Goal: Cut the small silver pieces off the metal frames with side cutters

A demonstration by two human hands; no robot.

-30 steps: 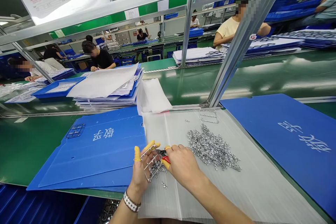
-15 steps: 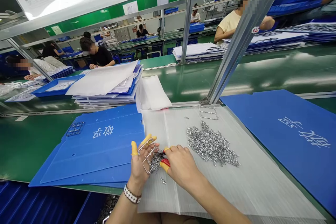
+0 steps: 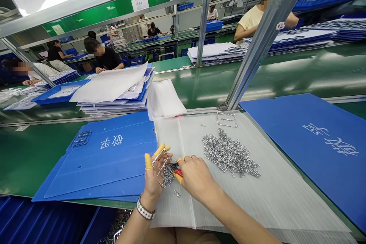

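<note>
My left hand (image 3: 153, 177), with yellow finger cots on thumb and fingers, pinches a small metal frame of parts (image 3: 160, 162) upright over the translucent sheet (image 3: 257, 202). My right hand (image 3: 196, 175) is closed on red-handled cutters (image 3: 177, 172), whose tip meets the frame. Below the frame lies a small cluster of cut silver pieces (image 3: 169, 173). A much larger heap of silver pieces (image 3: 228, 154) sits just right of my right hand. An empty metal frame (image 3: 227, 119) rests at the sheet's far edge.
Blue corrugated boards lie left (image 3: 105, 160) and right (image 3: 314, 141) of the sheet; another small frame (image 3: 81, 138) sits on the left one. A stack of sheets (image 3: 120, 91) and a slanted metal post (image 3: 251, 61) stand behind. Other people work at farther benches.
Both hands have stayed together on the frame and cutters. The view has shifted slightly, so everything sits a little higher in the picture.
</note>
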